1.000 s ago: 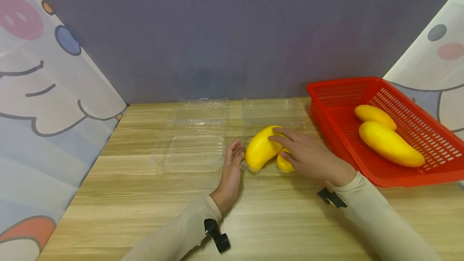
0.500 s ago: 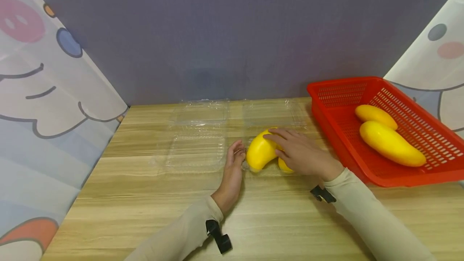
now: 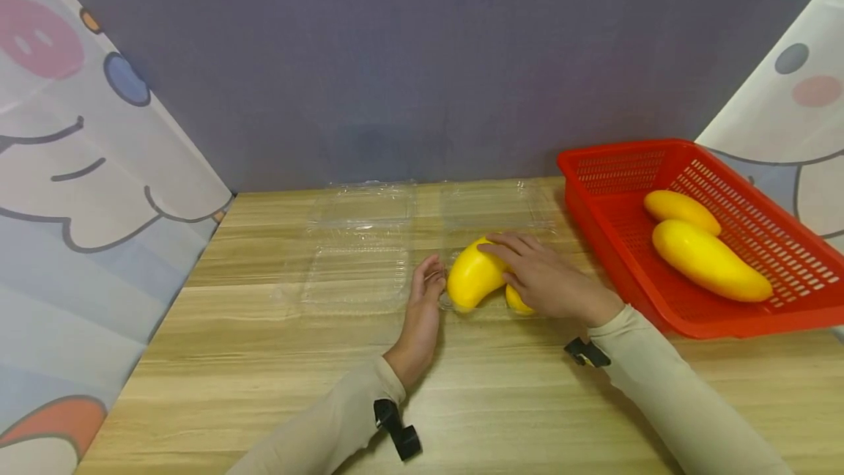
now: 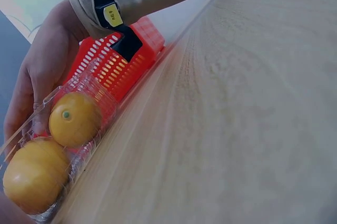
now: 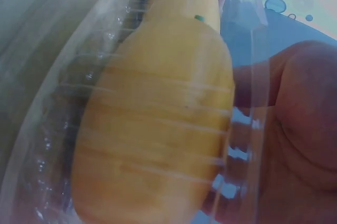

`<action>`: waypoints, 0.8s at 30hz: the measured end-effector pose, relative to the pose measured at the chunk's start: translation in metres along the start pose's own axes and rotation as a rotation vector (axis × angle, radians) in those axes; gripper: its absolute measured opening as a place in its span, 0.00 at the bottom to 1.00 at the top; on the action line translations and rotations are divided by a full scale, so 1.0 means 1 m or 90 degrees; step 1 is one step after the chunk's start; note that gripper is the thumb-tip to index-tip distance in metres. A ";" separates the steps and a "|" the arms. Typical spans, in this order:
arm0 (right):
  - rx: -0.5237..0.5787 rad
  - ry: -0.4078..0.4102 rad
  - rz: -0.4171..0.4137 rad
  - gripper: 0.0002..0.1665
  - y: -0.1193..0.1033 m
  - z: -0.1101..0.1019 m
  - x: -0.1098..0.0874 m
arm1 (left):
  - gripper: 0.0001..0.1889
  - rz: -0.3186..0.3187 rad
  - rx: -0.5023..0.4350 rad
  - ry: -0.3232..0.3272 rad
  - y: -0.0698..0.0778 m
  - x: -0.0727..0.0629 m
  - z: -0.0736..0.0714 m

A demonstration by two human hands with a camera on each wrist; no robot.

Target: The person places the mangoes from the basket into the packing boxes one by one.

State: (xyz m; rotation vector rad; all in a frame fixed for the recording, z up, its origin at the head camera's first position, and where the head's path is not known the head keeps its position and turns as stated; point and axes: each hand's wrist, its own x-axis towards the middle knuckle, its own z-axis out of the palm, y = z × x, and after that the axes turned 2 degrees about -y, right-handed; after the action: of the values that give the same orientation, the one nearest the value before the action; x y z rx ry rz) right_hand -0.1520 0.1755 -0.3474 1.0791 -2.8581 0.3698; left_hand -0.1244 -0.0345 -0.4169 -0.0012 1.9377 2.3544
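Two yellow mangoes lie side by side in the base of the right clear plastic clamshell box (image 3: pixel 497 204), its lid folded back. My right hand (image 3: pixel 543 277) holds the left mango (image 3: pixel 473 278), fingers over its top and thumb at its near side. Most of the other mango (image 3: pixel 517 300) is hidden beneath that hand. Next to the box's left side, my left hand (image 3: pixel 422 314) stands on edge, fingers loosely curled. The left wrist view shows both mango ends behind clear plastic. In the right wrist view, a mango (image 5: pixel 158 118) fills the middle behind the box's ribbed wall.
Left of my hands, another clear clamshell box (image 3: pixel 356 277) lies opened flat on the wooden table (image 3: pixel 264 380). A red plastic basket (image 3: pixel 626 270) with two mangoes (image 3: pixel 708 259) stands at the right. A grey panel (image 3: pixel 422 72) rises along the back.
My right hand has shifted slightly left, its fingers reaching further over the left mango and covering more of the other one. The left hand has stayed nearly still.
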 end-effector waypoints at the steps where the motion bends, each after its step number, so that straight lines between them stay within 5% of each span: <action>1: 0.000 -0.001 -0.001 0.30 0.001 0.000 -0.001 | 0.24 -0.001 0.000 0.001 0.000 0.000 0.001; 12: 0.034 0.000 0.014 0.30 0.001 -0.006 -0.004 | 0.25 -0.043 0.055 0.023 0.016 -0.001 0.005; 24: 0.125 0.036 0.276 0.31 0.014 -0.018 -0.008 | 0.31 -0.073 0.082 -0.004 0.035 0.018 0.008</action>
State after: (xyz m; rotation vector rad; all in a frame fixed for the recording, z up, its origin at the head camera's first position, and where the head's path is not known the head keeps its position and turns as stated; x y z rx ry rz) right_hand -0.1553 0.1953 -0.3340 0.4428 -3.0348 0.7031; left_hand -0.1449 -0.0324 -0.3822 -0.0930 2.0240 2.1532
